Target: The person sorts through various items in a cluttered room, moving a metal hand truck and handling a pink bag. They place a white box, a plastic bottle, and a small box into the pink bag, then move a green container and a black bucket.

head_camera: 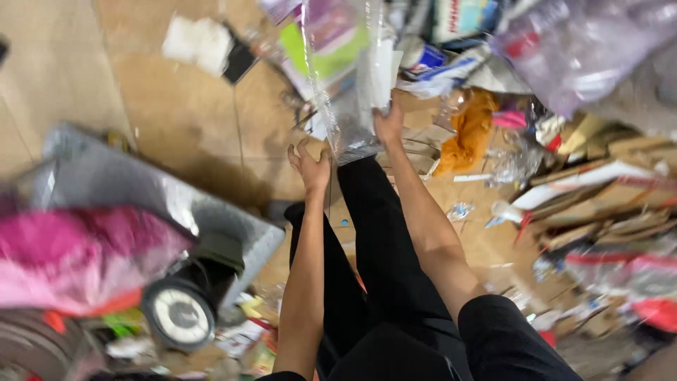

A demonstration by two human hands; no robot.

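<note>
I look down along both bare arms over my black trousers. My right hand (388, 123) grips the lower edge of a clear plastic sheet (349, 77) that stretches up and away from me, with coloured packaging showing through it. My left hand (310, 168) is raised beside the sheet's left edge with its fingers spread; I cannot tell whether it touches the plastic. The picture is blurred by motion.
A heap of flattened cardboard (606, 204), plastic bags (578, 49) and an orange cloth (469, 134) lies at the right. At the left stand a grey trolley platform (127, 190) with a black wheel (180, 314) and a pink bundle (77, 257). Brown floor (183, 120) lies beyond.
</note>
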